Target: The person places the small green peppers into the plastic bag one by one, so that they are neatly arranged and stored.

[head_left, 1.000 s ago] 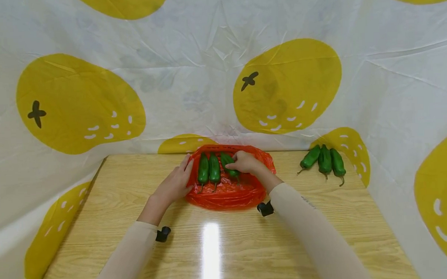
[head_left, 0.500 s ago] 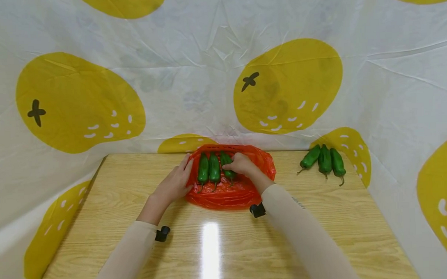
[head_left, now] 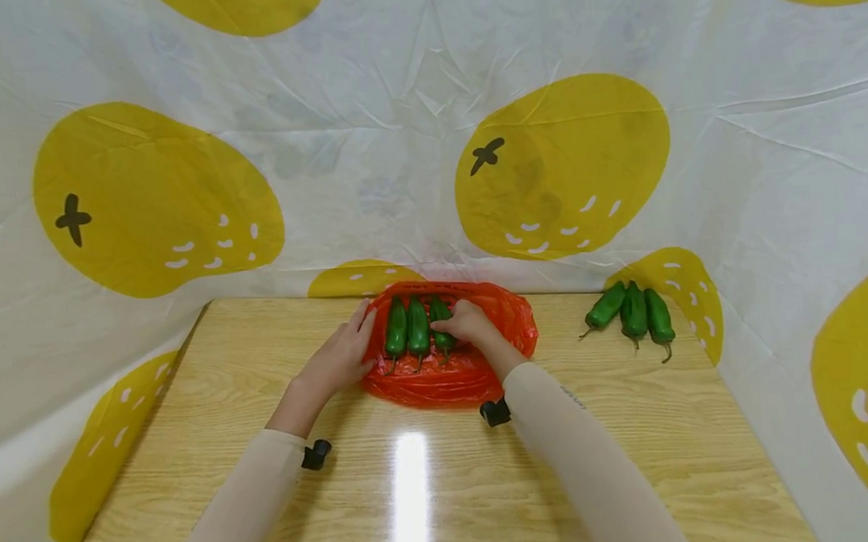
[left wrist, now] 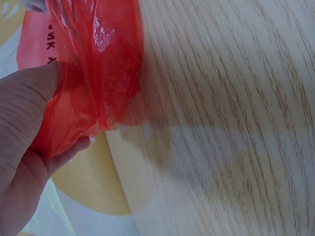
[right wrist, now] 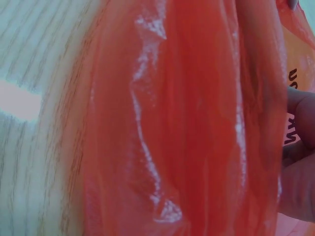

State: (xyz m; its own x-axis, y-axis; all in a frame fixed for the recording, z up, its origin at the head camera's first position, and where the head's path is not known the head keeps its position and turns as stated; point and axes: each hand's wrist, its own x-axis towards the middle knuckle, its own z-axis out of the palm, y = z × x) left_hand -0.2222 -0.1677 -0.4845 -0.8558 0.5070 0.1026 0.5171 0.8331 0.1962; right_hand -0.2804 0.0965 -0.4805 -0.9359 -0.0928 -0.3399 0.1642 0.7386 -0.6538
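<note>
A red plastic bag [head_left: 438,390] lies spread with its mouth upward at the back of the wooden table. Two green peppers [head_left: 396,328] lie side by side in it, stems toward the person. A third green pepper [head_left: 442,334] is beside them, and my right hand [head_left: 468,322] grips it with thumb and fingers. My left hand [head_left: 343,354] holds the left side of the bag, with the film between thumb and fingers in the left wrist view. In the right wrist view the red film covers most of the picture, and part of the right hand [right wrist: 300,172] shows beyond it.
Several more green peppers [head_left: 633,312] lie grouped on the table [head_left: 284,499] at the back right. A white cloth [head_left: 370,82] printed with yellow fruit hangs behind the table and along both sides.
My right hand and forearm have shifted slightly left, and the third pepper has turned from slanted to nearly in line with the other two. My left hand stays at the bag's side.
</note>
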